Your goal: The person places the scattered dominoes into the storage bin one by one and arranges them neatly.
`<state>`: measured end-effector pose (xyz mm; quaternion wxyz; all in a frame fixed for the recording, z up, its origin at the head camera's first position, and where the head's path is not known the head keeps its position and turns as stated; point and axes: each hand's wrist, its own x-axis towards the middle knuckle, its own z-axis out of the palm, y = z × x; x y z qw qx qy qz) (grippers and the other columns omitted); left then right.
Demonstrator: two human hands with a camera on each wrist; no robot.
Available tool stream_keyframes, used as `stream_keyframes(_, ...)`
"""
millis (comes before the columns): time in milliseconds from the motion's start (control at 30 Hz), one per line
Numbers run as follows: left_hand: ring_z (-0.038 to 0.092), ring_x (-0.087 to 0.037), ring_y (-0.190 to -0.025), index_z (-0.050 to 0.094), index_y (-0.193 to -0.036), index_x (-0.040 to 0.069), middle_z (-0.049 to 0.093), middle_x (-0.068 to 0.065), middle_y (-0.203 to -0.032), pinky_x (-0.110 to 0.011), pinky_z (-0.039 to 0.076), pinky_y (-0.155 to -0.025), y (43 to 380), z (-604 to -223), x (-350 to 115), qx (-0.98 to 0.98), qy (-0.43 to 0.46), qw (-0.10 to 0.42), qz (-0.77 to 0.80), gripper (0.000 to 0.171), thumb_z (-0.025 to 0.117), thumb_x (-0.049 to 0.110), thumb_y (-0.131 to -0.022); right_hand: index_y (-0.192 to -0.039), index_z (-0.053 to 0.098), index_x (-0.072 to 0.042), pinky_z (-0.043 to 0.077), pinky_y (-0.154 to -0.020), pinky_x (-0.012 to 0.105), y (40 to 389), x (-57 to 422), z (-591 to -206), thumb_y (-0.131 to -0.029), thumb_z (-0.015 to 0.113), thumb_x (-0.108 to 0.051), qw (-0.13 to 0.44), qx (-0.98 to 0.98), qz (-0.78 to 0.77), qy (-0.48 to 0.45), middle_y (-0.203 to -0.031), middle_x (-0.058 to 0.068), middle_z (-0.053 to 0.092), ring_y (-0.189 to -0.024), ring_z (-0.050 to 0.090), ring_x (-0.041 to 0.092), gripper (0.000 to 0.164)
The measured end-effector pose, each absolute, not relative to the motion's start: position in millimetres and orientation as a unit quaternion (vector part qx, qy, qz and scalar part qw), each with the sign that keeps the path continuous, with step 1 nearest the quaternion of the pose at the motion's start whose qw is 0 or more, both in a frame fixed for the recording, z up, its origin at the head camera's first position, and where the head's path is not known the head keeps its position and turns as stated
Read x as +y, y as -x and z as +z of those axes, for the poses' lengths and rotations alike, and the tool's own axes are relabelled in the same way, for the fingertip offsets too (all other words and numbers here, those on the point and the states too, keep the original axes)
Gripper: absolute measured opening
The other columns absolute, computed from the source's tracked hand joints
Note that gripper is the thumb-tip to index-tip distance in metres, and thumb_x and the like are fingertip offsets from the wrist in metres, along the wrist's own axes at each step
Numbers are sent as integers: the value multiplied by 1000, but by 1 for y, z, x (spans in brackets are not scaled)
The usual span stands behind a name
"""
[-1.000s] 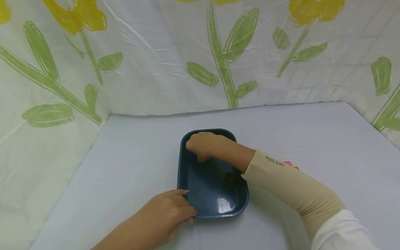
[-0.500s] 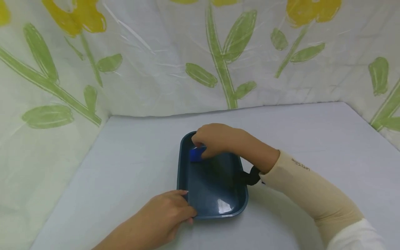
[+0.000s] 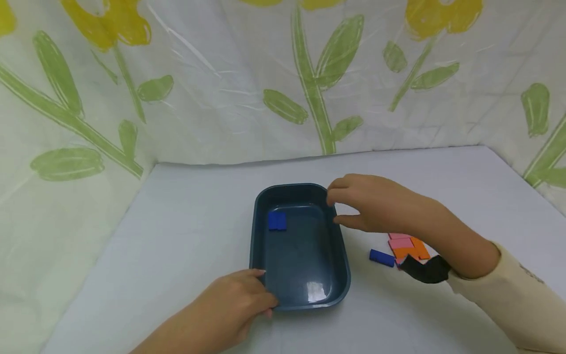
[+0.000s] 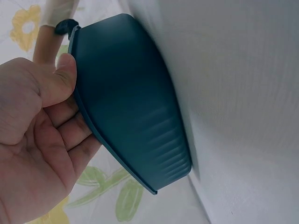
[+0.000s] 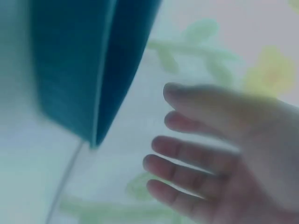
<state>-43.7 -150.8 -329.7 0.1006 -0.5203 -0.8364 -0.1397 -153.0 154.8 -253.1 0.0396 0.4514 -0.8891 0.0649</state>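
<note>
A dark blue-green rectangular tray (image 3: 305,270) stands on the white table. My left hand (image 3: 234,302) pinches its near left corner; in the left wrist view, the thumb lies on one side of the rim and the fingers on the other. Inside the tray, toward its far left, two small blue blocks (image 3: 277,221) lie side by side. Above the tray's right rim is my right hand (image 3: 373,204), its fingers relaxed and holding nothing. The right wrist view shows those fingers (image 5: 187,151) spread and apart from the tray wall (image 5: 70,65).
Right of the tray lies another blue block (image 3: 382,258). Beside it are several flat pink pieces (image 3: 400,243) and orange pieces (image 3: 420,247), partly hidden by the right wrist and its black strap (image 3: 426,270). A flower-printed curtain (image 3: 212,113) hangs behind the table.
My right hand has let go of a blue block in the tray's far left and moved right, to the right rim, uncovering the two blocks. The left hand keeps its place.
</note>
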Motion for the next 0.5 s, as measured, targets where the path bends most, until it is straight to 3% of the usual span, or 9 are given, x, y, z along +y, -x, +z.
stream_keyframes(200, 63, -2, -79, 70, -84, 16, 69, 13, -79, -40, 54, -97, 43, -331, -152, -842, 511, 94, -144, 15, 81, 6, -81, -104, 71, -21, 59, -82, 40, 139, 193, -261, -85, 82, -20, -24, -910, 75, -407, -110, -3, 68, -99, 64, 20, 22)
stream_keyframes(500, 63, -3, -78, 69, -84, 15, 68, 13, -79, -41, 54, -97, 44, -329, -152, -836, 519, 103, -146, 15, 80, 6, -81, -99, 70, -16, 57, -70, 32, 132, 208, -307, -83, 80, -12, -101, -901, 83, -414, -97, -7, 66, -80, 63, 11, 20)
